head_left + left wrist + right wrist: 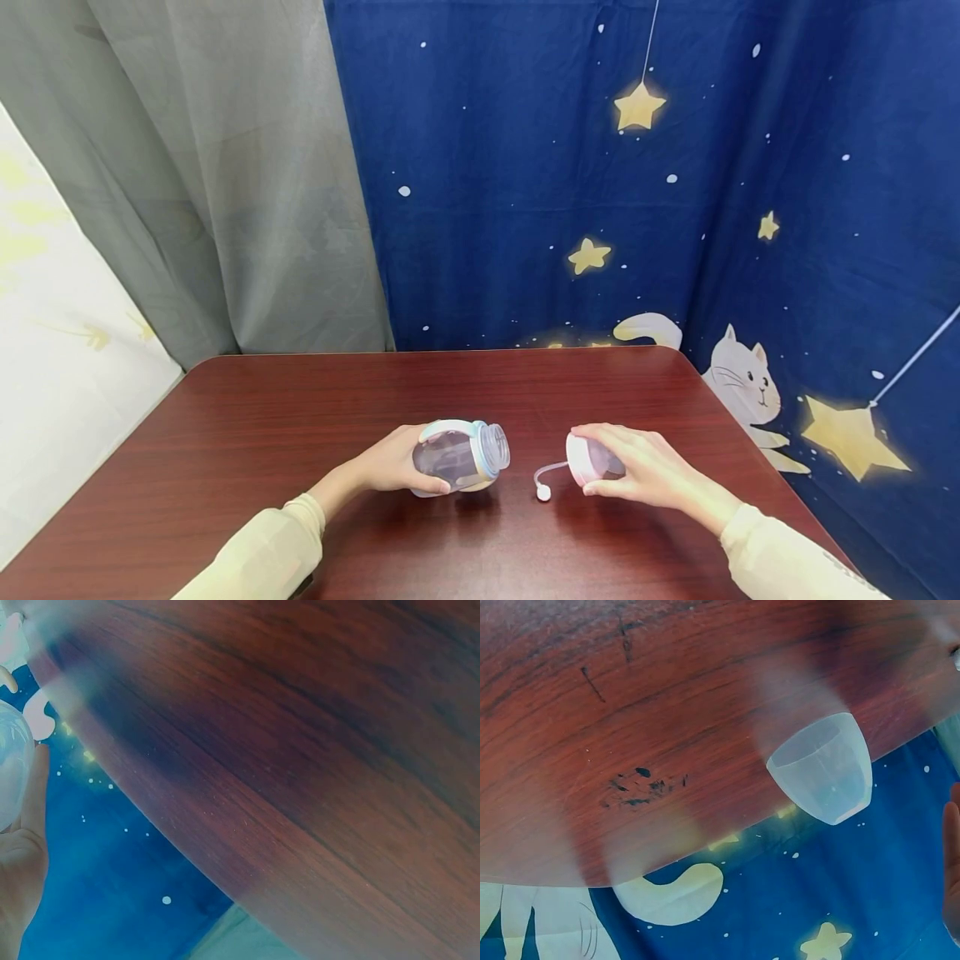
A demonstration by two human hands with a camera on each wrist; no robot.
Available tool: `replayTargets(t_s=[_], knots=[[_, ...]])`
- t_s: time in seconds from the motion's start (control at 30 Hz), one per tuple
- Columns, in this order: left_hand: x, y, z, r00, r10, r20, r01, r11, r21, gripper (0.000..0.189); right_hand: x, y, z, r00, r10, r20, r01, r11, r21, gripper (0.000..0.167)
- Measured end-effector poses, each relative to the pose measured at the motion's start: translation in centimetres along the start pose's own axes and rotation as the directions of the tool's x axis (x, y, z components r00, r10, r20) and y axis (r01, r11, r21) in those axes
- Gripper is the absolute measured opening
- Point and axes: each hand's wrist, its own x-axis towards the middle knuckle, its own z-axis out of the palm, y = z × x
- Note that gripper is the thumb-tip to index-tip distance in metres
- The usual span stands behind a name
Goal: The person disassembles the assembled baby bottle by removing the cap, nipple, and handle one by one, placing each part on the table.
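In the head view my left hand [401, 458] grips a clear baby bottle [450, 458] with pale blue and white handles. The bottle lies tipped sideways above the table, its uncapped threaded mouth facing right. My right hand [637, 462] holds a bottle lid [580, 460] with a pink-white collar and a clear cover [825, 772]. From the lid a thin straw [551, 468] with a white weighted end hangs toward the bottle. A gap separates lid and bottle mouth. At the left wrist view's edge, only part of the bottle [13, 765] and hand [22, 877] shows.
A dark red-brown wooden table [300, 400] lies beneath both hands. Behind it hang a grey curtain [277, 167] and a blue curtain [510, 167] with stars. Dark marks [645, 787] show on the tabletop in the right wrist view.
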Motion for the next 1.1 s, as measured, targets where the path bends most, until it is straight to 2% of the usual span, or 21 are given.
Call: replayTargets(t_s=[0.53, 1.1], knots=[[-0.1, 0.0, 0.1, 1.000, -0.001, -0.003, 0.001, 1.000, 0.015, 0.066, -1.2, -0.1, 0.8, 0.992, 0.009, 0.124, -0.012, 1.000, 0.023, 0.063], [-0.1, 0.0, 0.1, 1.000, 0.009, -0.006, -0.009, 1.000, 0.014, 0.066, -1.9, -0.4, 1.6, 0.980, -0.004, 0.199, -0.001, 1.000, 0.022, 0.062]])
